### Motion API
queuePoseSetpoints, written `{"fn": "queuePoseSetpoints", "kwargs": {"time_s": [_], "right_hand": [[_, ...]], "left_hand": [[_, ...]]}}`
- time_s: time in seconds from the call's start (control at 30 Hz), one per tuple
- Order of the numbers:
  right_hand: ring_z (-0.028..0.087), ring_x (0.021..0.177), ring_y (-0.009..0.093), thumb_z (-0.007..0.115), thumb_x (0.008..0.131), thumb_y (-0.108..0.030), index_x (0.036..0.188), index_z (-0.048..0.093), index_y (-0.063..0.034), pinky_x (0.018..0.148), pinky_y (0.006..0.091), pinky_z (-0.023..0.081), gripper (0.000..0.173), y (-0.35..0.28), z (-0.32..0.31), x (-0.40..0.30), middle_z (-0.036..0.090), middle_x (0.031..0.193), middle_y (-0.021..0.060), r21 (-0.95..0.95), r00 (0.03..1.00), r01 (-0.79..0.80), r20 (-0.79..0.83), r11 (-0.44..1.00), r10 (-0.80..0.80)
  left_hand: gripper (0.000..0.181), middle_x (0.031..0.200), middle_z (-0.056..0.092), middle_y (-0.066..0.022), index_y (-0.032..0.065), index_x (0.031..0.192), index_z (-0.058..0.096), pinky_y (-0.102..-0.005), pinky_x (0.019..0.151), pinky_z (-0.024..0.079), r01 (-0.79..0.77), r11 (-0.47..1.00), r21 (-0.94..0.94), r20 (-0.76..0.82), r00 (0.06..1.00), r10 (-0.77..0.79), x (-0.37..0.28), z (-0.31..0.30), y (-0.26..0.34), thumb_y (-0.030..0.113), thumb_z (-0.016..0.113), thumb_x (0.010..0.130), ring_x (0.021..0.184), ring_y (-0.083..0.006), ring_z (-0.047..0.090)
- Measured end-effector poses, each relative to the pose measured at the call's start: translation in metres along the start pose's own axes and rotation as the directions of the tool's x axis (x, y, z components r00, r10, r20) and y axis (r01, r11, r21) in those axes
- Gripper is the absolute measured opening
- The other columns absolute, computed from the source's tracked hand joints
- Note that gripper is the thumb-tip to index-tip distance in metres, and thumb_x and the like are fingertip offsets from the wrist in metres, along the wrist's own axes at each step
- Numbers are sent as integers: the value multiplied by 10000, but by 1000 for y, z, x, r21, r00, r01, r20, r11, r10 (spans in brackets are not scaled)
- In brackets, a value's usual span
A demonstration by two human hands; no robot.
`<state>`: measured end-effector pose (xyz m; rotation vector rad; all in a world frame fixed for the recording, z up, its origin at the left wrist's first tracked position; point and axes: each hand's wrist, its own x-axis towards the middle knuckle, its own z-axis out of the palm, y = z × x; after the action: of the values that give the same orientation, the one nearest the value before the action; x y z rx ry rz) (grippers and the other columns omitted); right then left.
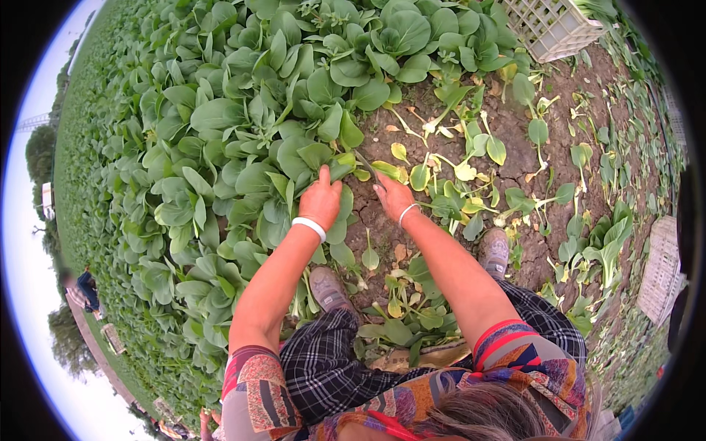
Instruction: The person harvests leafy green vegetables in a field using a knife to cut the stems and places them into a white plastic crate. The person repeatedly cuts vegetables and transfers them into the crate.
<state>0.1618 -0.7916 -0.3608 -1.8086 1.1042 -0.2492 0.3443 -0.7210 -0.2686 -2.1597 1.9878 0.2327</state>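
My left hand (320, 199), with a white bangle at the wrist, is on the leaves of a leafy green plant (314, 156) at the edge of the standing crop; its fingertips are partly among the leaves. To its right, my right hand (392, 197) holds a knife (364, 162) whose thin dark blade points up and left toward the base of that plant. Part of the handle is hidden in my fingers. Cut leaves, some of them yellow (419, 176), lie on the cracked soil just right of my right hand.
Dense leafy greens (215, 116) fill the left and top. A plastic crate (557, 33) holding greens stands at the top right, another crate (659, 270) at the right edge. My shoes (331, 289) are on the soil among trimmed leaves. A person (85, 289) is at the far left.
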Motion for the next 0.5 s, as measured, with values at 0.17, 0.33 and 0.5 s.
{"fn": "queuePoseSetpoints", "kwargs": {"time_s": [0.17,0.33,0.5], "right_hand": [[580,1028,392,526,944,-274,1273,526,-158,888,425,465,349,15,9,13,610,1135,225,118,1000,-18,-2,993,18],[599,1010,352,542,942,-264,1270,546,-141,890,373,465,350,12,8,24,631,1108,199,62,992,-90,97,994,84],[604,878,249,532,953,-289,1298,533,-158,845,328,458,370,15,11,39,653,1019,141,252,937,-301,261,920,235]], "left_hand": [[193,1303,437,-225,63,978,619,-400,633,565,-2,1000,-11,-7,1000,2,0,2,0,73,560,794,767,-299,658],[273,1291,450,-219,89,1044,643,-413,655,555,9,999,-38,-25,1000,-10,-4,5,-5,51,559,787,744,-335,652],[253,1262,471,-208,85,1027,649,-420,666,553,15,998,-56,-22,1000,-16,0,4,2,59,561,791,749,-335,650]]}}
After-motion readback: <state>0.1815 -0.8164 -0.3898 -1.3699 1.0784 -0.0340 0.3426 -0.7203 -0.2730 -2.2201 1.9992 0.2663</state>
